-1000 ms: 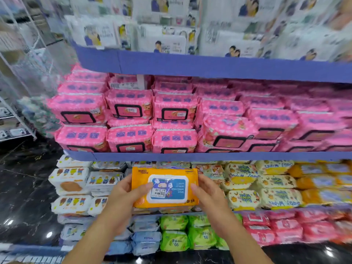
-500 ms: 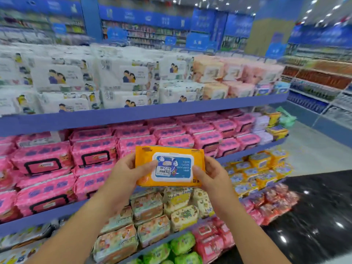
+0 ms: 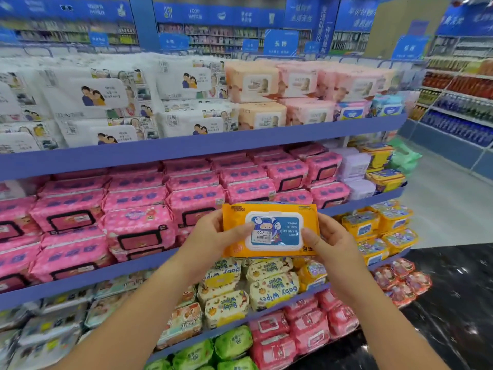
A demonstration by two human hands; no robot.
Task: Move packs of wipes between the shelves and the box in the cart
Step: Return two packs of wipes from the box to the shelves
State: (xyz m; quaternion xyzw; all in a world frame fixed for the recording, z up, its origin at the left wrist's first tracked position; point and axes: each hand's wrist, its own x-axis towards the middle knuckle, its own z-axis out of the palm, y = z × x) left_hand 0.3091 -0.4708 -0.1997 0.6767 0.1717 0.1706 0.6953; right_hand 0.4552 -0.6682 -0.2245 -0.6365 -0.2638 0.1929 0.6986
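The view has swung right; the orange pack (image 3: 270,231) now hangs before the shelf (image 3: 149,260) of pink packs (image 3: 138,225). Left hand (image 3: 210,236) and right hand (image 3: 332,243) each clasp an end, fingers hidden behind it. Its long axis runs left-right, lid (image 3: 280,222) toward the camera, print upside down.

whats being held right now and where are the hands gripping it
An orange pack of baby wipes, held in front of the shelves by its two short ends: the left hand grips the left end, the right hand the right end, thumbs on its front.
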